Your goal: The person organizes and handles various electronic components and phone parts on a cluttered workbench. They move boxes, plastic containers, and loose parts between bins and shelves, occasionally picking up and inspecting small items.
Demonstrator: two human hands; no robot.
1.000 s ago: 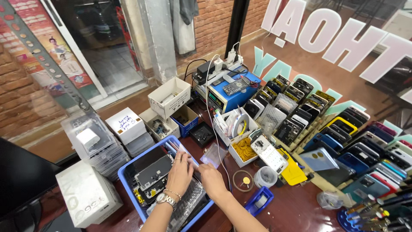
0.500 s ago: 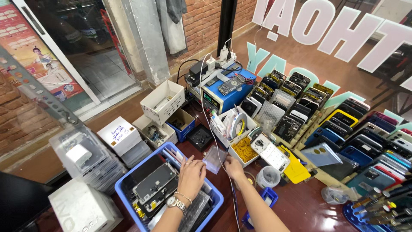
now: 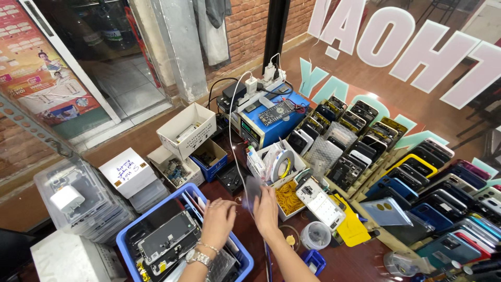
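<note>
1. My left hand [image 3: 217,222] hangs over the right end of the blue tray [image 3: 128,241], fingers loosely curled and a little spread. I cannot tell whether it grips anything.
2. A watch [image 3: 193,257] and a thin bracelet sit on that wrist.
3. My right hand [image 3: 265,211] is raised just beside the left, not touching it, fingers pointing up.
4. It pinches a small clear bag [image 3: 252,187], blurred, which stands above the fingertips, over the table between the tray and the white bin [image 3: 300,165].
5. The tray holds phone screens [image 3: 168,241] and flat parts, stacked loosely.
6. The white bin, just right of my right hand, holds a tape roll [image 3: 282,163] and yellow rubber bands [image 3: 288,197].
7. A white cable [image 3: 233,130] runs from the chargers at the back down towards my hands.
8. Behind it stands a blue box [image 3: 274,121] with a circuit board on top.
9. Rows of phones [image 3: 365,141] lean in racks along the right.
10. Left of the tray are clear boxes [image 3: 78,201] and a white carton [image 3: 128,172].
</note>
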